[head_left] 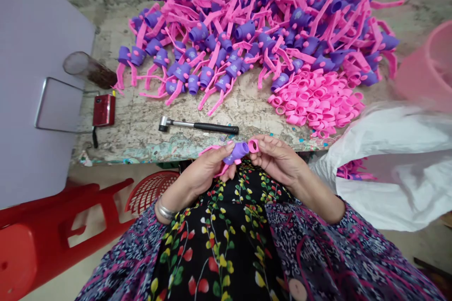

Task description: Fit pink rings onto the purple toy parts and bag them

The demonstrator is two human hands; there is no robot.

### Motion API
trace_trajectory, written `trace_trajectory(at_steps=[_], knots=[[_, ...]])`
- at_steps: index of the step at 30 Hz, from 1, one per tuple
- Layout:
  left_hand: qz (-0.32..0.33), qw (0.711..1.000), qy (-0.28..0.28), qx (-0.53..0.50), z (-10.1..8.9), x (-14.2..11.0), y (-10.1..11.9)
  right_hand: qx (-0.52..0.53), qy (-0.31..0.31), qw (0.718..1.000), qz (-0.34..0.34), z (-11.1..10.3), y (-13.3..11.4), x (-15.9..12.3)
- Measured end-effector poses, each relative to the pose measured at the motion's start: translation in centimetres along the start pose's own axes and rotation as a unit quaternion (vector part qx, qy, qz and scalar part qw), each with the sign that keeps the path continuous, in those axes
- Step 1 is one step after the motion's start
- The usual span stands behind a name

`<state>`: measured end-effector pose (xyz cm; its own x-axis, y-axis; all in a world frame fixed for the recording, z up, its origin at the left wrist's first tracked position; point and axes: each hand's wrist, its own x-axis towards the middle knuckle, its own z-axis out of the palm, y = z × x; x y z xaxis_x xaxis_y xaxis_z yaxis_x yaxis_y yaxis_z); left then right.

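Head, purple part (240, 151), pink ring (253, 146), hammer (199, 125) beyond

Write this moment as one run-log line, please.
left hand: holds purple-and-pink piece | right hand: holds pink ring near its open end | hammer, ring heap: on table

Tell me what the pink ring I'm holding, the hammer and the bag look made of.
Ring: probably molded plastic; smooth and evenly colored.
Hammer: metal shaft, silvery and shiny; dull black grip, perhaps rubber or plastic.
Bag: white, thin and creased; likely plastic, though fabric is possible.
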<state>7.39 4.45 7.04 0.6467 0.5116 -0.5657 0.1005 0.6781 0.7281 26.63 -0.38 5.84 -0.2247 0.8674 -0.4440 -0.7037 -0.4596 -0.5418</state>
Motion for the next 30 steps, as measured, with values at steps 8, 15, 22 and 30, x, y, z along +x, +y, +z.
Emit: trace_trajectory(at_steps=[8,15,22,30], knots=[[0.011,0.998,0.031,0.061,0.3,-0.2,0.1,0.022,0.003,1.0,0.013,-0.4,0.0,0.2],[0.026,0.99,0.074,0.115,0.4,-0.3,0.0,0.015,0.01,1.0,0.019,-0.6,0.1,0.4],[0.024,0.984,0.101,0.145,0.6,-0.4,0.2,0.005,0.012,0.999,0.034,-0.9,0.3,0.5],[0.021,0.981,0.111,0.158,0.7,-0.4,0.3,-0.002,0.021,0.999,0.043,-1.3,0.4,0.8]])
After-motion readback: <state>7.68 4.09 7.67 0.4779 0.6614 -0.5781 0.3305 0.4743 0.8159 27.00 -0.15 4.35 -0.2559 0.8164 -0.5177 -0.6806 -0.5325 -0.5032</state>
